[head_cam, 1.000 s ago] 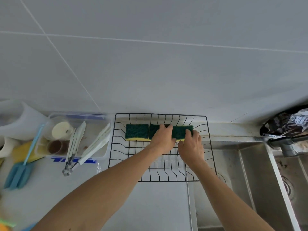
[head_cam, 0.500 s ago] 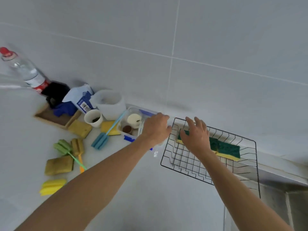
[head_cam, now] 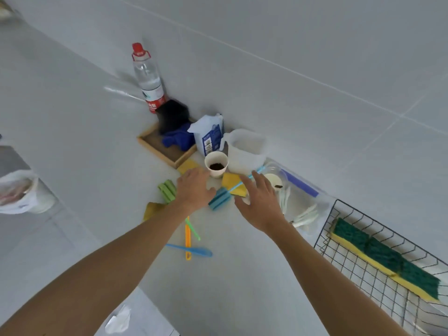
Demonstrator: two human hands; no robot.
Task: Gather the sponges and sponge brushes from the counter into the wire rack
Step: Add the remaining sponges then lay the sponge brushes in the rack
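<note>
Your left hand (head_cam: 194,190) and right hand (head_cam: 260,202) hang over the counter (head_cam: 242,287), fingers straight and slightly apart, holding nothing. Between them lies the blue sponge brush (head_cam: 219,198), its handle crossing a yellow sponge (head_cam: 234,184) just right of the paper cup (head_cam: 216,166). A green sponge brush (head_cam: 167,190) sits left of the cup. Three green-and-yellow sponges (head_cam: 385,257) line the wire rack (head_cam: 339,251), far right of the cup.

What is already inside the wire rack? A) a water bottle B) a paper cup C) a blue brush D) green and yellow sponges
D: green and yellow sponges lie in a row in the wire rack; the other three things are out on the counter.
</note>
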